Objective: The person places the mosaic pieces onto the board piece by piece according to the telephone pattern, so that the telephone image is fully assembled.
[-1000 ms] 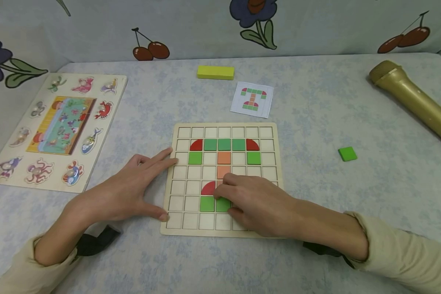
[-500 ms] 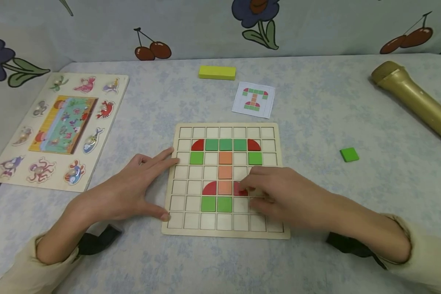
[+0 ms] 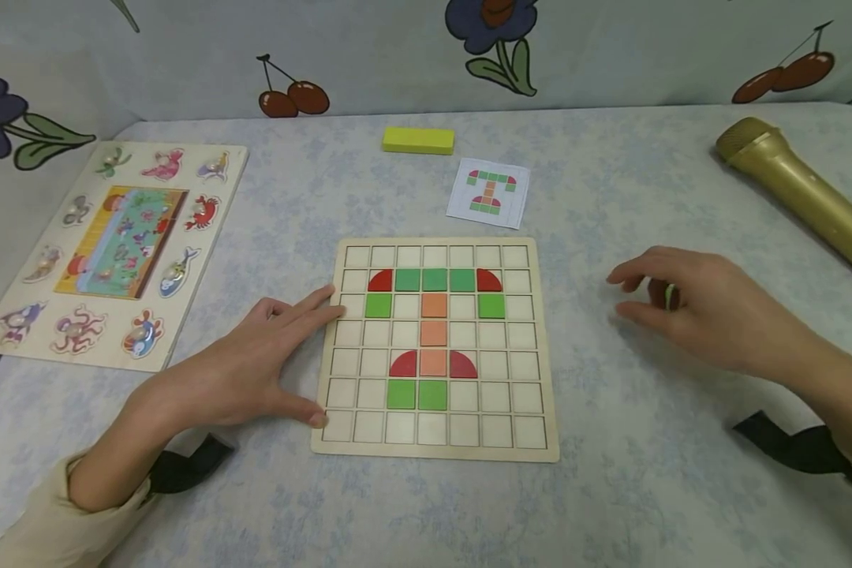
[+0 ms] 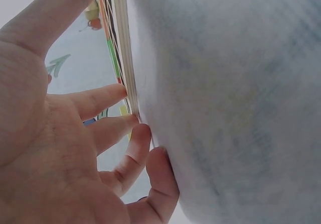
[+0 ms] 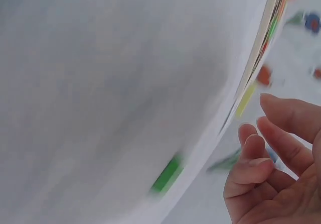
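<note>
A wooden grid board (image 3: 497, 430) lies flat on the table, with green square, orange square and red quarter-round tiles in some of its cells. My left hand (image 3: 234, 375) touches the board's left edge with its fingertips and thumb, the fingers fairly straight. Right of the board, my right hand (image 3: 703, 308) hovers over the table with loosely bent fingers, holding nothing. Beneath it a loose green square tile (image 5: 167, 175) lies on the cloth, blurred in the right wrist view. In the head view the fingers mostly hide that tile.
A pattern card (image 3: 488, 193) and a yellow block (image 3: 418, 141) lie behind the board. On the left is a peg puzzle (image 3: 216, 209) with sea animals. A gold microphone (image 3: 798, 193) lies at the far right.
My right hand has moved from the board rightwards to the loose green tile. A red quarter-round tile now shows in its cell beside the lowest orange tile. My left hand stays put.
</note>
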`<state>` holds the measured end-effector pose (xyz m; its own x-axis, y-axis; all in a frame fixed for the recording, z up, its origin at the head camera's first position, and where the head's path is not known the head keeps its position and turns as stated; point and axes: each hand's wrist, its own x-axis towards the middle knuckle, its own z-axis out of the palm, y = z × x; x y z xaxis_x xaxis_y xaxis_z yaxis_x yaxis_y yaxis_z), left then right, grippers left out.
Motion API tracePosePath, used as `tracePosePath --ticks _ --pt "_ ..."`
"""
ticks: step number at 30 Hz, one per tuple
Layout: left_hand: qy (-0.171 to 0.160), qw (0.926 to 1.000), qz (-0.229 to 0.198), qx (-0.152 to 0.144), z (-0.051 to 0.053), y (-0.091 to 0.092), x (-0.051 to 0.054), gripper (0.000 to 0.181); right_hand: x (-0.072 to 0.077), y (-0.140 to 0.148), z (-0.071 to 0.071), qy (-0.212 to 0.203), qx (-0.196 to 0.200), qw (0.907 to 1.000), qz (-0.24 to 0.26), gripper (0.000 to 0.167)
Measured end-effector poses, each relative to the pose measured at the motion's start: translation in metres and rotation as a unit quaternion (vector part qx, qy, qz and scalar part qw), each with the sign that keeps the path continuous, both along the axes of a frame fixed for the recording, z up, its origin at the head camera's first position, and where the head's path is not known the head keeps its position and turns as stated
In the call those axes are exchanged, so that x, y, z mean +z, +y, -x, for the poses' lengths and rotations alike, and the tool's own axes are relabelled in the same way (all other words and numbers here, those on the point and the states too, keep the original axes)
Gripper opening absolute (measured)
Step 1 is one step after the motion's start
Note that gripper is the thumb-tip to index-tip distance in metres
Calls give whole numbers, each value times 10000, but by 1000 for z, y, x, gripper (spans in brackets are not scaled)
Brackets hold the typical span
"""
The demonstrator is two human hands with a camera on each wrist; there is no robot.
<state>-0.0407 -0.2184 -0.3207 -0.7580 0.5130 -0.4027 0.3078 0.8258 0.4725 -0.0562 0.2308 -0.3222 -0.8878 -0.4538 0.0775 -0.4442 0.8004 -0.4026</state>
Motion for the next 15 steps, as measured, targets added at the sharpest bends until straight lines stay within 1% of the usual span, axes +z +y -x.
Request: tracePosePath --ticks 3,4,7,11,13,15 --pt "-10 10000 -4 17 0 0 0 113 -3 23 6 -51 -401 9991 -110 36" --pt "-3 10000 -15 14 0 0 0 113 -4 30 7 -92 -459 9988 -120 36" --pt "15 10000 -67 -5 -1 0 1 112 -8 48 9 -261 -473 9983 -229 39" --pt "50 9999 -98 -33 -1 -1 2 111 -13 61 8 -571 -525 9953 -574 42" --pt "41 10000 -75 -13 -1 -1 2 111 -15 65 7 -718 -681 9927 -696 42" --pt "49 10000 -59 -5 0 -1 1 111 -16 67 6 -813 -759 9910 -743 41"
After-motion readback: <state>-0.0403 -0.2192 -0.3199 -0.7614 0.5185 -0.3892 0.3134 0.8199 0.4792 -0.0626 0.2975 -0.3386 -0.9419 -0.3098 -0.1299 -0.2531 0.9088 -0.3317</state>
